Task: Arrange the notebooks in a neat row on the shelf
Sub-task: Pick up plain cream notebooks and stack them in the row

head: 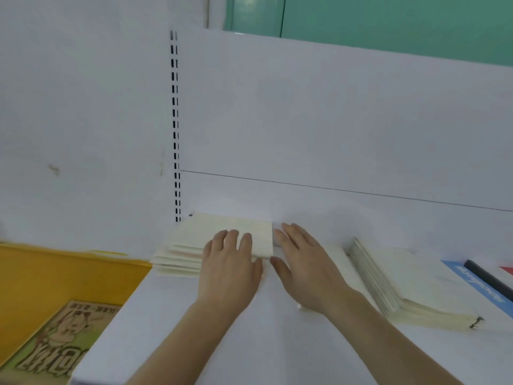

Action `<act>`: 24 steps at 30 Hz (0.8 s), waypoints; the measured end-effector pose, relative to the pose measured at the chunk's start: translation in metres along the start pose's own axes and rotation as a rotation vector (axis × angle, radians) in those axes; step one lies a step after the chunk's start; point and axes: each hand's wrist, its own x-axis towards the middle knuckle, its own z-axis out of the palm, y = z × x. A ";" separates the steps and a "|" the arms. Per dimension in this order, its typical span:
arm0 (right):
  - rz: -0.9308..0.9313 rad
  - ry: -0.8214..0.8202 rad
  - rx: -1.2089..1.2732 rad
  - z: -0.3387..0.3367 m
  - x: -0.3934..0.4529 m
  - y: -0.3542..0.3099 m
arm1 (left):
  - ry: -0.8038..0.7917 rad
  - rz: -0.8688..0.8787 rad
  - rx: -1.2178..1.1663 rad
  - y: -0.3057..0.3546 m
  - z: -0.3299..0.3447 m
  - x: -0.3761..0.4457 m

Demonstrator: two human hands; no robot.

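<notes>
Two stacks of cream notebooks lie flat on a wide white shelf (249,323), which spreads beneath both hands and runs back to a white rear panel (333,120) beyond the fingertips. To the left of the left hand, a slotted upright strip (175,129) rises from the shelf's back corner, and lower down on that side lies a yellow surface (41,279) carrying a printed cartoon sheet (55,340). The larger notebook stack (402,284) sits to the right of the right hand, its page edges facing the forearm. Beyond it, farther right, a blue booklet (477,284) lies with a dark bar (488,276) across it. The smaller notebook stack (222,234) rests in the back left corner, slightly fanned at its near edge. The left hand (230,265) lies flat on top of this stack, fingers straight and together, palm down. The right hand (302,262) is also flat and relaxed, fingers extended, resting on the shelf just beside the stack's right edge; whether it touches that edge is unclear.
</notes>
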 end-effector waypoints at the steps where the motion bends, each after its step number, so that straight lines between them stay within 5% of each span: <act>1: -0.008 -0.024 -0.002 0.006 0.009 -0.009 | -0.057 -0.051 0.040 -0.011 0.000 0.000; 6: -0.047 -0.137 -0.119 0.030 0.040 -0.030 | -0.083 -0.027 -0.046 -0.053 0.005 -0.008; 13: 0.001 0.187 -0.156 0.011 0.024 -0.049 | 0.188 -0.195 -0.438 -0.059 -0.022 -0.023; 16: 0.075 0.458 -0.124 -0.002 0.006 -0.073 | 0.027 -0.371 -0.718 -0.046 -0.046 -0.022; 19: -0.042 0.514 -0.048 0.002 -0.010 -0.102 | -0.112 -0.405 -1.081 -0.029 -0.060 -0.021; 24: -0.070 0.468 0.163 0.016 -0.021 -0.103 | 0.159 -0.610 -1.177 -0.043 -0.060 -0.024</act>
